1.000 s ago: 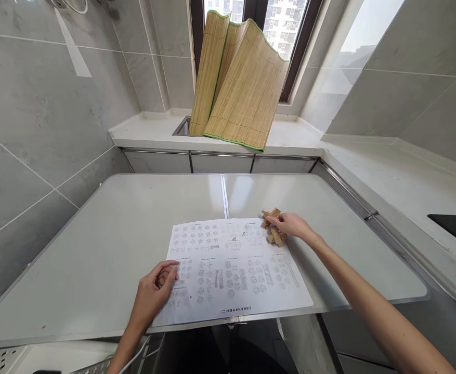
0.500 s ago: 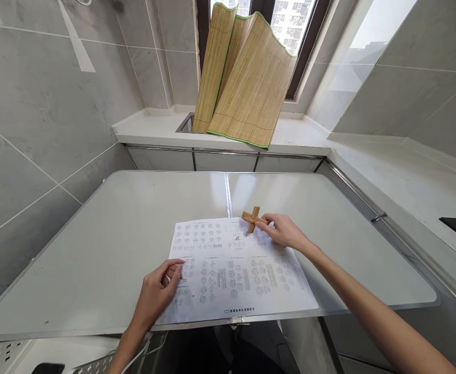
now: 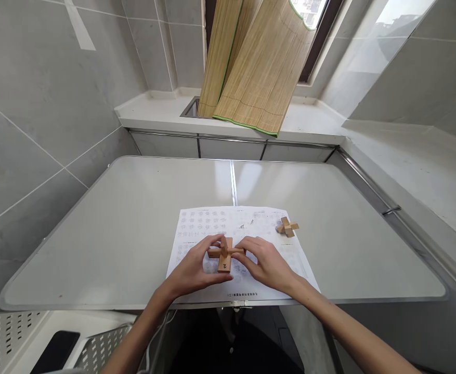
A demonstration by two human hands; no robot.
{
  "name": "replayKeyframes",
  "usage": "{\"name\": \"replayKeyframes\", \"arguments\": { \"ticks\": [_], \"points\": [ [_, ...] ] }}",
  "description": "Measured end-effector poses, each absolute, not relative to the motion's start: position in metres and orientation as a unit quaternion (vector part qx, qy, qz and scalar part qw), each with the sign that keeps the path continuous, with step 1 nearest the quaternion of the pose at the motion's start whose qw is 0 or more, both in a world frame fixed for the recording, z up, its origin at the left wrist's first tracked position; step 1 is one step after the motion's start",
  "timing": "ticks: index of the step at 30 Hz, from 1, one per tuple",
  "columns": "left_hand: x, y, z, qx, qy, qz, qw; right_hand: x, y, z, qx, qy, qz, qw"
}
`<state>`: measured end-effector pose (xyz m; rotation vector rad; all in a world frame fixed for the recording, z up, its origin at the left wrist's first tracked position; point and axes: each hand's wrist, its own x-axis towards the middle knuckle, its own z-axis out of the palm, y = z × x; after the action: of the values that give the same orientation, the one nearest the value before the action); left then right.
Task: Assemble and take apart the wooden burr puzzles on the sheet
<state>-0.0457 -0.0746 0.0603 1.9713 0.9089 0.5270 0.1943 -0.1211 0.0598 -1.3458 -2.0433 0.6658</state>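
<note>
Over the lower middle of a printed sheet (image 3: 266, 291), both hands are at a wooden cross-shaped puzzle (image 3: 224, 259) marked with a "2". My left hand (image 3: 196, 265) grips it from the left, fingertips at its upper end and thumb by its lower end. My right hand (image 3: 264, 262) pinches its right arm between thumb and fingers. A second, smaller wooden cross piece (image 3: 287, 227) lies on the sheet's right edge, touched by neither hand.
The sheet lies on a white folding table (image 3: 134, 223) with a centre seam. Behind stands a bamboo mat (image 3: 259, 72) on a counter (image 3: 157, 111). A black phone (image 3: 56, 350) is at the lower left, beside a perforated white rack (image 3: 7, 335).
My right hand has come back toward me and my left hand has moved right, both now on a wooden cross. Another cross now lies at the sheet's right. The view has tilted down.
</note>
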Motion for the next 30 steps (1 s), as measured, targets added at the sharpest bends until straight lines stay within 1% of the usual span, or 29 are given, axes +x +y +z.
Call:
{"name": "replayKeyframes", "arguments": {
  "ticks": [7, 13, 19, 21, 25, 27, 30],
  "points": [
    [-0.047, -0.076, 0.061, 0.782, 0.356, 0.235, 0.454, 0.19, -0.129, 0.047, -0.498, -0.717, 0.332, 0.358],
    [-0.043, -0.08, 0.055, 0.727, 0.377, 0.246, 0.519, 0.181, -0.133, 0.035, -0.494, -0.672, 0.388, 0.391],
    [-0.037, -0.084, 0.052, 0.727, 0.348, 0.29, 0.516, 0.178, -0.133, 0.024, -0.496, -0.679, 0.412, 0.351],
    [-0.037, -0.085, 0.053, 0.739, 0.342, 0.299, 0.497, 0.18, -0.134, 0.026, -0.502, -0.674, 0.4, 0.366],
    [-0.039, -0.085, 0.057, 0.784, 0.36, 0.304, 0.404, 0.184, -0.138, 0.035, -0.556, -0.595, 0.381, 0.438],
    [-0.038, -0.086, 0.059, 0.805, 0.358, 0.299, 0.366, 0.183, -0.14, 0.041, -0.57, -0.577, 0.396, 0.431],
    [-0.034, -0.088, 0.06, 0.831, 0.343, 0.288, 0.33, 0.179, -0.142, 0.051, -0.56, -0.592, 0.429, 0.389]
  ]
}}
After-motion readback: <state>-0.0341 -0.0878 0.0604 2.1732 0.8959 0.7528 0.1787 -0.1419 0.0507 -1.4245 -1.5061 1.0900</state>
